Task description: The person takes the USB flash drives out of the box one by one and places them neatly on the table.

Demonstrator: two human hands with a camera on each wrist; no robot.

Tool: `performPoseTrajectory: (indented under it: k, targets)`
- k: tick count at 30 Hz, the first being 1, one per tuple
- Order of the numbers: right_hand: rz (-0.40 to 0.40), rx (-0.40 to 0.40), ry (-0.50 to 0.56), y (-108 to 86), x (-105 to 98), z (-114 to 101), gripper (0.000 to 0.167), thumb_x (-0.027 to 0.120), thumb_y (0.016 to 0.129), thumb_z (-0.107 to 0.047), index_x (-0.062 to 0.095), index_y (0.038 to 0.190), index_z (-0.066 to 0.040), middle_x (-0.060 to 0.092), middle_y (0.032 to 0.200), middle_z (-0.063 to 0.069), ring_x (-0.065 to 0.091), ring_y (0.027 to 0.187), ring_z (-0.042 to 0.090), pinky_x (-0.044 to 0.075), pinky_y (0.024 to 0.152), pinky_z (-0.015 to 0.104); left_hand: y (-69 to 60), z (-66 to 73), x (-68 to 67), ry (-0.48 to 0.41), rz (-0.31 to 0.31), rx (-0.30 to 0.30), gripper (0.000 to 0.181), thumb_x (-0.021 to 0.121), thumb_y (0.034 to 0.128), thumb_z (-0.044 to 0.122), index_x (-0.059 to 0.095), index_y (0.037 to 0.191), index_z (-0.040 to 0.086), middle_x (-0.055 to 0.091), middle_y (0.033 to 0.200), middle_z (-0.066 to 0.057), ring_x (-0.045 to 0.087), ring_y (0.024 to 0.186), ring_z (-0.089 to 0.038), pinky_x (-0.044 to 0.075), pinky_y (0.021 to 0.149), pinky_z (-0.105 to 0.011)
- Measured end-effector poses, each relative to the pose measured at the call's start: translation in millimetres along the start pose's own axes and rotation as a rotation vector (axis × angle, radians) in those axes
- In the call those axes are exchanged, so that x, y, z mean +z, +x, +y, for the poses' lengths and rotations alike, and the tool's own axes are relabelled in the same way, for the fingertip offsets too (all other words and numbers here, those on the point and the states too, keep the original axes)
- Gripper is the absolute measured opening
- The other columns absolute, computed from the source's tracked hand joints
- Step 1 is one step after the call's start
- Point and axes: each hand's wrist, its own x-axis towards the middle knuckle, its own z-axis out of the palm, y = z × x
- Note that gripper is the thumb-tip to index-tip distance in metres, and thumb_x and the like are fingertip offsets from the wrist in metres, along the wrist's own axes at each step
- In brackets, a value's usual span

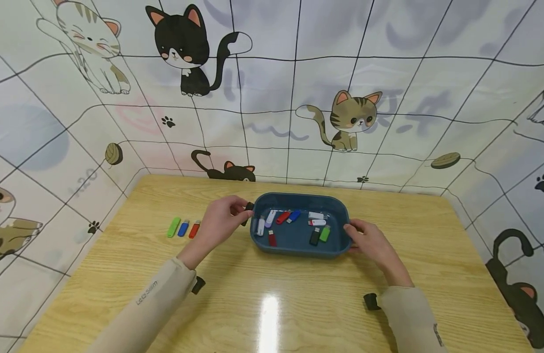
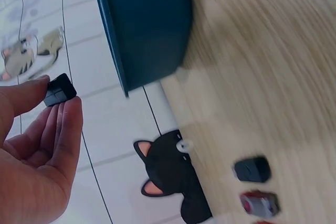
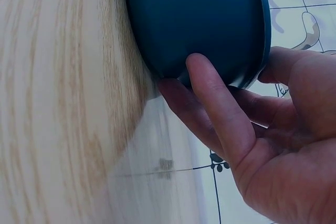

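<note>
A glossy, pale wood-grained tabletop [image 1: 236,314] meets white, grid-lined wall covering [image 1: 272,127] printed with cartoon cats at the back and sides. Between my hands lies a dark blue, rounded rectangular tray [image 1: 298,252] containing multicoloured USB sticks [image 1: 325,234]. My left hand [image 1: 223,220] pinches a small black rectangular block [image 2: 60,91] between thumb and fingertips, just beside the tray's left end. My right hand [image 1: 371,240] grips the opposite end, thumb at the rim, fingers against the outer wall. Both forearms, in beige sleeves [image 1: 152,304], reach forward.
</note>
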Motion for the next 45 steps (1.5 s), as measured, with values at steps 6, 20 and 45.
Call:
performPoseTrajectory:
  k: [6, 20, 45]
  targets:
    - [-0.001, 0.004, 0.008, -0.1, 0, -1, 0.06, 0.045, 0.112, -0.029, 0.034, 0.153, 0.014, 0.042, 0.148, 0.039, 0.067, 0.114, 0.042, 0.06, 0.084, 0.042, -4.2, -21.4, -15.1, 0.036, 0.015, -0.065, 0.023, 0.079, 0.0932, 0.021, 0.075, 0.109, 0.004, 0.073, 0.089, -0.004, 0.068, 0.081, -0.019, 0.053, 0.069, -0.035]
    - [0.014, 0.003, 0.006, 1.4, 0, 2, 0.058, 0.047, 0.112, -0.028, 0.037, 0.152, 0.012, 0.047, 0.145, 0.037, 0.069, 0.112, 0.039, 0.061, 0.083, 0.037, -11.8, -67.3, -43.2, 0.104, 0.066, -0.114, 0.025, 0.075, 0.0957, 0.023, 0.074, 0.109, 0.002, 0.073, 0.088, -0.008, 0.066, 0.073, -0.019, 0.052, 0.068, -0.036]
    - [0.014, 0.011, 0.017, 0.7, 2, 1, 0.06, 0.046, 0.112, -0.028, 0.033, 0.153, 0.014, 0.039, 0.15, 0.04, 0.064, 0.119, 0.044, 0.061, 0.083, 0.038, -21.0, -121.8, -88.1, 0.246, 0.019, -0.25, 0.031, 0.07, 0.099, 0.021, 0.07, 0.111, -0.008, 0.072, 0.097, -0.02, 0.068, 0.082, -0.031, 0.052, 0.065, -0.039]
